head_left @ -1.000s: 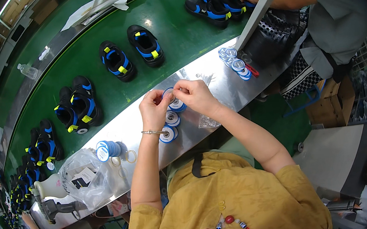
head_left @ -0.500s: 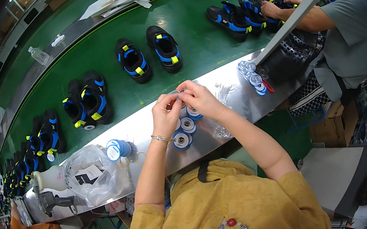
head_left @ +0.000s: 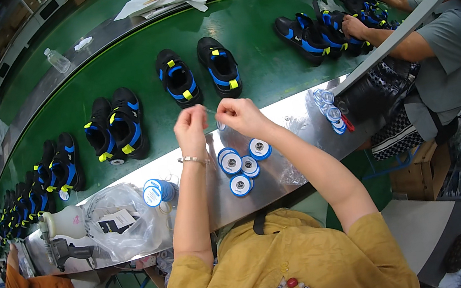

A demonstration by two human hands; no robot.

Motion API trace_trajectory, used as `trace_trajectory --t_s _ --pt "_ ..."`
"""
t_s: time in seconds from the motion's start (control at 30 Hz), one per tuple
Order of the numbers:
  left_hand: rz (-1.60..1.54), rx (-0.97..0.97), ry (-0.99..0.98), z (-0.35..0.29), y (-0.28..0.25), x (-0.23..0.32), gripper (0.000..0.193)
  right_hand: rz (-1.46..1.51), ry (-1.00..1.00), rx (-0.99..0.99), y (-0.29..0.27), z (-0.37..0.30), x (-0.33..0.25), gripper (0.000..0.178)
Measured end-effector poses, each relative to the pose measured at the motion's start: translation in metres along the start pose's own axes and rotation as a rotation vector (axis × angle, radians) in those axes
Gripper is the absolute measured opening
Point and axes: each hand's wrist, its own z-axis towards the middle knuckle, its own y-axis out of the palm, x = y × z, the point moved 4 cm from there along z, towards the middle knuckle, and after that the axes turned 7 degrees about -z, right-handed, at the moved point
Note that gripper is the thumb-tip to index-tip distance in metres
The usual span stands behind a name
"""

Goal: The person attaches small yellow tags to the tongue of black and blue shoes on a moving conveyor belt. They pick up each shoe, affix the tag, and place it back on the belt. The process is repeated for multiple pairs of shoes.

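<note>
Left hand [head_left: 190, 127]: fingers pinching thin pale strand [head_left: 210, 111], beyond pile of blue-rimmed white discs [head_left: 231, 164]. Single blue-rimmed round disc [head_left: 221, 126]: beyond pile; likely light, stiff, best gripped by rim. Right hand [head_left: 243, 116]: fingers pinching strand.

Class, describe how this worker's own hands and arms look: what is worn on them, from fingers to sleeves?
The left hand and right hand are ungloved. A thin, silvery bracelet circles the left wrist; none shows on the right. Short mustard-yellow sleeves leave both forearms uncovered. Any rings are too small to tell.
</note>
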Motion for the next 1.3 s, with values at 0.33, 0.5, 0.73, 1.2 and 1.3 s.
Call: trace_trajectory --t_s 0.33,0.5,0.73,1.2,1.3 --pt "-0.411 0.207 -0.167 0.070 -0.018 -0.041 0.015 -0.143 0.054 0.081 0.011 0.027 0.009 0.016" --pt "-0.274 0.113 -0.114 0.046 -0.023 -0.038 0.016 -0.510 -0.196 0.175 0.010 0.032 -0.002 0.011" --pt "-0.349 0.155 -0.143 0.023 -0.030 -0.029 0.018 -0.800 -0.279 0.175 0.016 0.039 -0.008 0.008" --pt "-0.121 0.276 0.004 0.015 -0.045 -0.014 0.010 -0.539 -0.170 0.012 0.030 0.051 -0.022 0.015" --pt "0.082 0.384 0.306 0.006 -0.043 0.010 0.008 -0.318 -0.124 0.000 0.020 0.048 -0.023 0.017"
